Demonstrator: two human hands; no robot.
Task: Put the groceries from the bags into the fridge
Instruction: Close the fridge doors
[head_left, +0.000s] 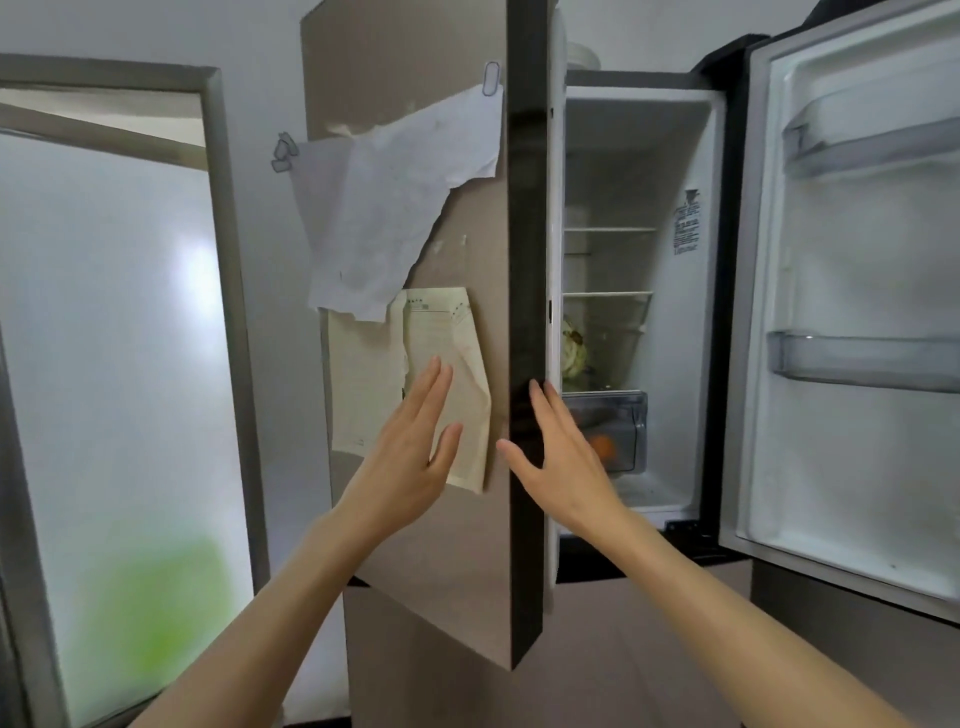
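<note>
Head view, looking slightly up: both hands are raised flat against the fridge's left door (457, 218). His or her left hand (415, 441) has straight, loosely spread fingers lying on a yellowed paper (457, 364) stuck to the door's brown face; its grip holds nothing. Right hand (556, 457) is just as wide, fingers straight along the door's dark front edge, thumb out to the side. That door stands upright and partly ajar. Beside it the right door (852, 291) is swung wide, showing the fridge (613, 171) interior: shelves, a pale cabbage-like item (574, 348), and a clear drawer (618, 426) with something orange inside.
</note>
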